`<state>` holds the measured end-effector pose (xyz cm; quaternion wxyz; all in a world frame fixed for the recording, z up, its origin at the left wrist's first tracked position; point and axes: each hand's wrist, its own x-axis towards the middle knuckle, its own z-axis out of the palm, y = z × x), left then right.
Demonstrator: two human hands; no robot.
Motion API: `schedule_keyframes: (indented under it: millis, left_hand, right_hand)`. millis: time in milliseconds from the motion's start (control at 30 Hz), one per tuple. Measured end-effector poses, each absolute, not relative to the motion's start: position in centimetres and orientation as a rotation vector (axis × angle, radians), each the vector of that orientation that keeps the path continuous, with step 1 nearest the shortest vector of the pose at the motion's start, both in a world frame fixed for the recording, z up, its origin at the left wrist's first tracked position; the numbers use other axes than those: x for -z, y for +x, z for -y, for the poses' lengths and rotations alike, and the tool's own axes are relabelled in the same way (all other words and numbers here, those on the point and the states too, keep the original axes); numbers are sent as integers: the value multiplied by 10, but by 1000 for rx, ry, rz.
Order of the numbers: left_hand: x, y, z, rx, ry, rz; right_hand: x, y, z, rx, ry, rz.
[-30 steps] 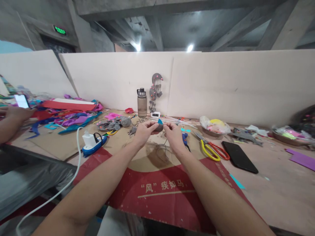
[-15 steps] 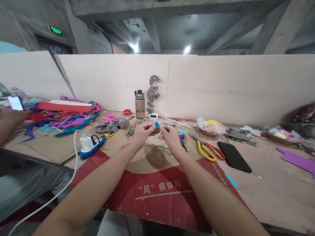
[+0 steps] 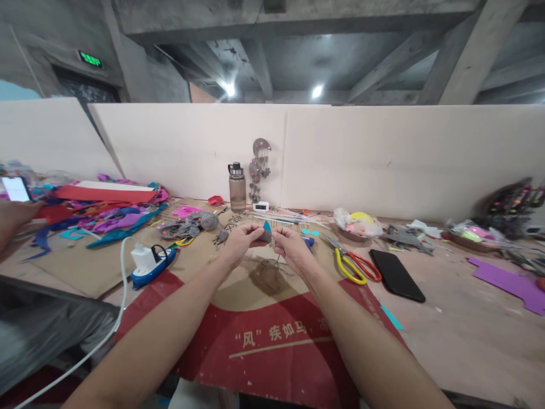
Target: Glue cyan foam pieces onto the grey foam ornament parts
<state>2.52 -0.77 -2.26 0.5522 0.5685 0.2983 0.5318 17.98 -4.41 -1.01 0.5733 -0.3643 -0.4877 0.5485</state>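
1. Nearest, one red-and-tan cardboard sheet (image 3: 264, 363) lies beneath the person's two forearms.
2. Above its tan part, the left hand (image 3: 242, 243) pinches one small grey piece (image 3: 264, 236), held off the sheet between the two hands, a blue tip (image 3: 267, 225) rising from it.
3. The right hand (image 3: 293, 249) has its fingertips drawn together just beside the piece, seemingly on a grey cord (image 3: 279, 261) that hangs below; the detail is too small to be sure.
4. The step in hand looks like close fingertip work at the piece's right edge; the next move would call for a steady left pinch and a slack, untangled cord.
5. Just beyond the right forearm lie one pair of scissors (image 3: 342, 251), blades apart, and one black phone (image 3: 397, 275); one blue power strip (image 3: 147, 276) sits left.
6. At far left, one co-worker's hand (image 3: 17, 218) is beside one lit phone (image 3: 16, 189).
7. Farther back are two filled dishes (image 3: 355, 235), one bottle (image 3: 237, 192), one small white clock (image 3: 260, 207) and, against the pale panel (image 3: 183, 147), one grey hanging ornament (image 3: 260, 147).
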Motion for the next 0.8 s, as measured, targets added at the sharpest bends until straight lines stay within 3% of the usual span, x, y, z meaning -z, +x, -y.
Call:
schedule_keyframes:
  millis: [800]
  left_hand:
    - [25,25,13,-1092,1270,-827]
  right_hand:
    - [19,184,48,-1637,-775,879]
